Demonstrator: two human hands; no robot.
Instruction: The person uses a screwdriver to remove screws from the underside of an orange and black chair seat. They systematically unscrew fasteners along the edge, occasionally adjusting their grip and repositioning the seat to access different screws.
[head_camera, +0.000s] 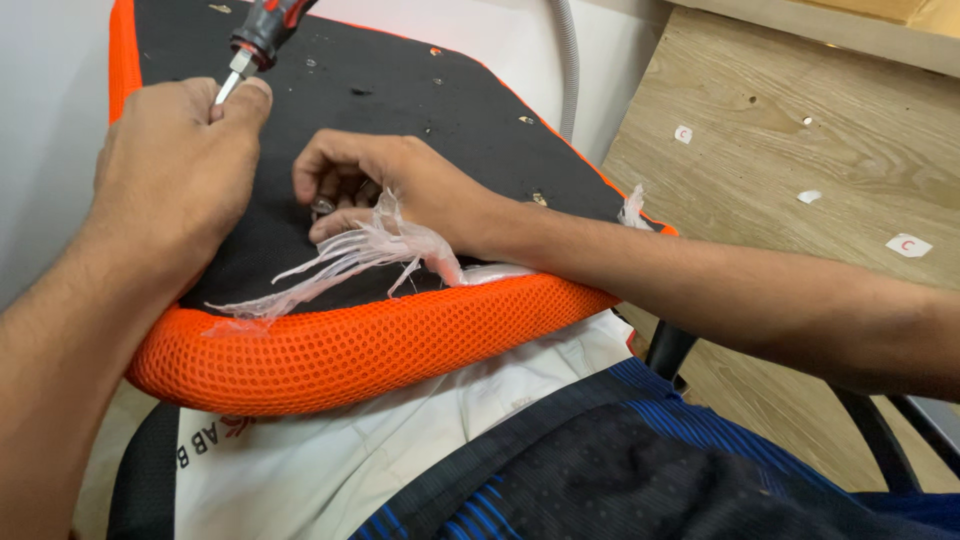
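Here the left hand is closed in a fist round the metal shaft of a screwdriver with a red and black handle, tip hidden under the fingers. The right hand lies curled on the black underside of an orange mesh seat cushion, fingertips pinching a small metal screw. Torn clear plastic wrap trails beside it. The screw looks tiny, hard and slippery, best nipped by its head; the cushion seems soft and light.
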